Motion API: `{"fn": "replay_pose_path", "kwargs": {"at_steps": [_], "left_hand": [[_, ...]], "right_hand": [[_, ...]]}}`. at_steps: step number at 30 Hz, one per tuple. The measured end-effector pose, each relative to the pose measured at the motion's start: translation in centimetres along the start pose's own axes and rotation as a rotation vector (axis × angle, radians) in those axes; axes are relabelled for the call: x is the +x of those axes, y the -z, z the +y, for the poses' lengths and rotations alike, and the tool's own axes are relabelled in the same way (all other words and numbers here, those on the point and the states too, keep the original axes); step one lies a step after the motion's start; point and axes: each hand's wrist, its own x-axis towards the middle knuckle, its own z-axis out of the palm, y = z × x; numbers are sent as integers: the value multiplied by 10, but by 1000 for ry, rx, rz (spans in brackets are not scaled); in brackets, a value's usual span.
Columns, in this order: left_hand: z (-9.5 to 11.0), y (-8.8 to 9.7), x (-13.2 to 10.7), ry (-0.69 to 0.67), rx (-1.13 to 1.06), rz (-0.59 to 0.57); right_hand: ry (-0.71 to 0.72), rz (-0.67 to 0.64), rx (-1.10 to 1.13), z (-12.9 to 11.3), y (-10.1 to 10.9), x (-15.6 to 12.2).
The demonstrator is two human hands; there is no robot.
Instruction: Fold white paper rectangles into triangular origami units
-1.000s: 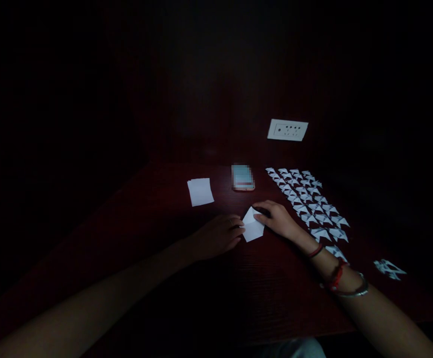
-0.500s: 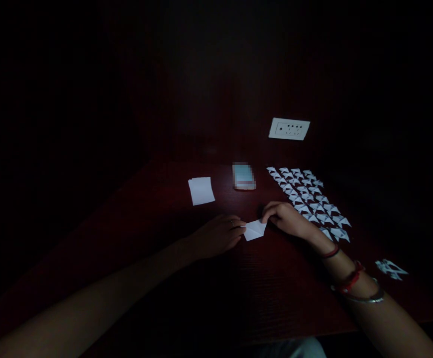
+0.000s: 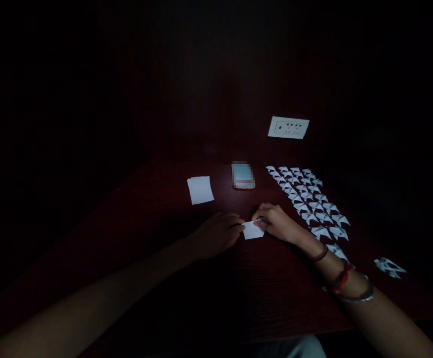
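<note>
Folded sheet: a small white paper (image 3: 253,232), just below and right of the frame's centre, on the dark red table (image 3: 157,189); its upper edge lies between the two hands.
Left hand: (image 3: 221,233) left of the sheet, fingertips together at its left edge; whether they pinch or only press cannot be told.
Right hand: (image 3: 278,222) at the sheet's upper right, fingers curled, thumb on the paper, holding it narrowly.
Wristwear: bracelets (image 3: 344,278), one of them red, on the right forearm, lower right.
Paper stack: square white sheets (image 3: 200,190), left of centre.
Device: a phone-like object (image 3: 243,176), screen pixelated, near the centre.
Folded pieces: white pointed shapes in rows (image 3: 316,205), right of centre.
Loose cluster: pale folded pieces (image 3: 389,267), lower right, apart from the rows.
Socket plate: white (image 3: 288,128), on the back wall, upper right.
</note>
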Motion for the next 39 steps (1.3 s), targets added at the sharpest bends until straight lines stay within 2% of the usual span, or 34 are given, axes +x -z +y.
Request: {"fn": "replay_pose_path", "kwargs": {"at_steps": [7,10,14,20,27,31,35,39], "left_hand": [[-1,3,5,240,-177,254],[3,6,6,268,-248,332],[6,12,6,258,-232,385],[0,12,6,250,-105,429],[3,13,6,117,35,425],[3,15,6,91,49,428],[-2,15,4,138,47,434],[-8,15,-1,220,-15,442]], "right_hand": [[17,234,127,-21,7,1],[10,309,128,-31,6,1],[-9,396,94,-37,5,0],[62,357,-17,-40,7,-1],[164,290,-188,-50,8,-1],[171,268,-220,-52,9,0],[131,283,-262,-42,14,1],[45,345,-300,-19,20,1]]}}
